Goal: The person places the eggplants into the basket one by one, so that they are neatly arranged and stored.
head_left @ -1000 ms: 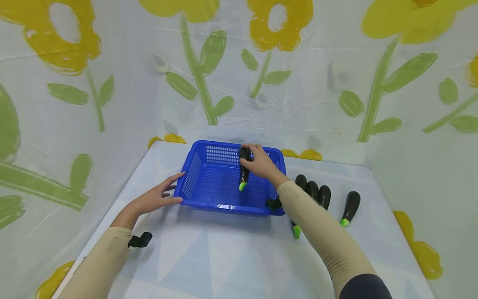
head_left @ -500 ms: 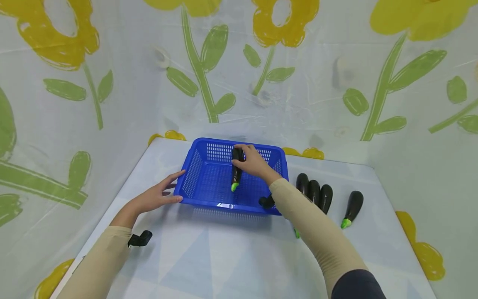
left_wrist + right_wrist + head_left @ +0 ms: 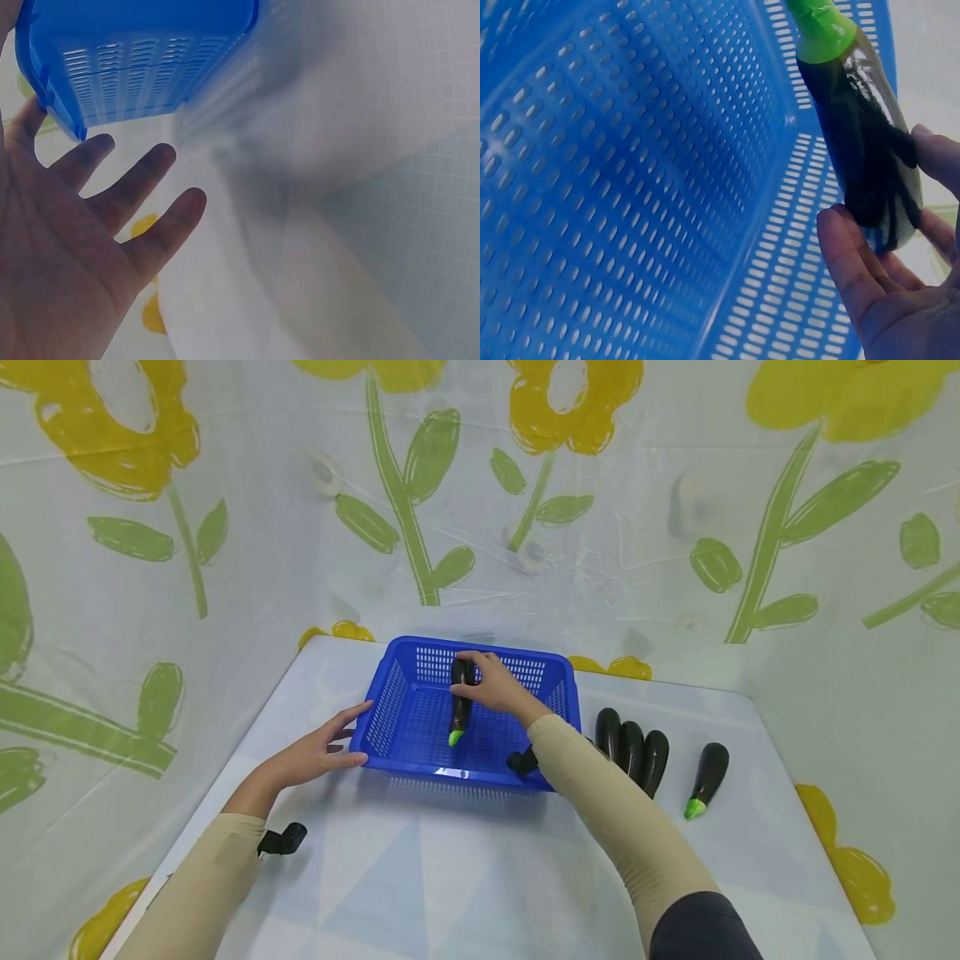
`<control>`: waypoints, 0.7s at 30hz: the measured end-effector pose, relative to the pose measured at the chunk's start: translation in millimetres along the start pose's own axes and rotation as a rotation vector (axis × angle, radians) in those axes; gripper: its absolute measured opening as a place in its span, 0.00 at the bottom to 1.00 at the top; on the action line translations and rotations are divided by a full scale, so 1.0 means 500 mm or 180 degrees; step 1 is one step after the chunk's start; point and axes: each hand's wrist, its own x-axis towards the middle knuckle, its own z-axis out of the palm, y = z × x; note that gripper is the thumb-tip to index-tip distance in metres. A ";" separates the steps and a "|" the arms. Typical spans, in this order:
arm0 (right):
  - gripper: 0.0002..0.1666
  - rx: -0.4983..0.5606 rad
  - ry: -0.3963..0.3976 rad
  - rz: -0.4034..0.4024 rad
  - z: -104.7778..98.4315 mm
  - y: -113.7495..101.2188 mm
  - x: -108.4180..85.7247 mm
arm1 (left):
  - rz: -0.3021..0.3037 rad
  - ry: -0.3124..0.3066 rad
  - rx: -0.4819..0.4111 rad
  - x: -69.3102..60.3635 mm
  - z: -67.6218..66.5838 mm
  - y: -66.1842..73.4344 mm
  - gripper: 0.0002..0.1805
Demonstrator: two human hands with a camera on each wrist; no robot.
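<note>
Right hand (image 3: pixel 491 685): we see fingers grasping one eggplant (image 3: pixel 459 714), green end toward 6 o'clock.
Held eggplant: within the basket (image 3: pixel 420 718), near centre; we cannot tell whether it touches bottom.
Left hand (image 3: pixel 318 756): fingers released, spread, touching the basket's 9 o'clock side.
Counter (image 3: pixel 405 877): three eggplants (image 3: pixel 630 747) together at 3 o'clock, a lone eggplant (image 3: pixel 707 777) beyond.

1 eggplant (image 3: pixel 459 714), glossy black with a bright green cap, is held inside the blue basket (image 3: pixel 450 775) by its rounded end, between the right fingers (image 3: pixel 851 262); its cap points away from them, toward the basket's near side. Whether it touches the bottom cannot be told. The basket, rectangular and perforated, stands upright under the right fingers, its left rim against the left fingers (image 3: pixel 348 717).
</note>
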 end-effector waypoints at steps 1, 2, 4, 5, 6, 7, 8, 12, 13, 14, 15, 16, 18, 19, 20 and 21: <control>0.40 0.0031 -0.0010 -0.0017 0.002 0.000 0.004 | -0.0005 0.0007 -0.0001 0.000 -0.001 0.000 0.51; 0.41 0.0041 -0.0027 -0.0040 0.005 -0.001 0.008 | -0.0004 0.0013 0.0000 0.000 -0.001 0.000 0.51; 0.41 0.0054 -0.0062 -0.0071 0.011 -0.003 0.015 | 0.0004 0.0014 0.0004 -0.001 -0.003 -0.001 0.51; 0.41 0.0064 -0.0080 -0.0079 0.014 -0.005 0.019 | 0.0003 0.0016 -0.0003 -0.001 -0.003 -0.002 0.50; 0.42 0.0069 -0.0097 -0.0092 0.018 -0.007 0.023 | -0.0002 0.0023 -0.0013 -0.001 -0.004 -0.002 0.50; 0.42 0.0066 -0.0110 -0.0101 0.022 -0.009 0.026 | 0.0003 0.0019 -0.0014 -0.001 -0.004 -0.003 0.50; 0.42 0.0047 -0.0127 -0.0106 0.026 -0.011 0.030 | 0.0008 0.0017 -0.0008 -0.001 -0.004 -0.003 0.50; 0.41 0.0003 -0.0168 -0.0119 0.042 -0.019 0.045 | 0.0016 0.0025 -0.0013 -0.002 -0.004 -0.005 0.50; 0.41 -0.0008 -0.0177 -0.0114 0.045 -0.021 0.047 | 0.0012 0.0026 -0.0013 -0.002 -0.004 -0.005 0.50; 0.41 -0.0014 -0.0188 -0.0106 0.049 -0.022 0.050 | 0.0004 0.0033 -0.0007 -0.002 -0.004 -0.005 0.50; 0.42 -0.0020 -0.0199 -0.0108 0.052 -0.024 0.052 | 0.0001 0.0036 -0.0014 -0.002 -0.004 -0.005 0.50; 0.42 -0.0021 -0.0213 -0.0107 0.056 -0.024 0.055 | -0.0008 0.0039 -0.0016 -0.002 -0.003 -0.005 0.50; 0.42 -0.0033 -0.0247 -0.0105 0.063 -0.024 0.058 | -0.0024 0.0037 -0.0024 -0.001 -0.001 -0.004 0.50; 0.42 -0.0034 -0.0262 -0.0109 0.066 -0.023 0.060 | -0.0034 0.0033 -0.0025 -0.001 0.000 -0.003 0.50; 0.42 -0.0049 -0.0286 -0.0114 0.070 -0.022 0.062 | -0.0040 0.0031 -0.0034 0.000 0.002 -0.003 0.50; 0.42 -0.0049 -0.0305 -0.0119 0.073 -0.021 0.064 | -0.0042 0.0030 -0.0041 0.001 0.003 -0.003 0.50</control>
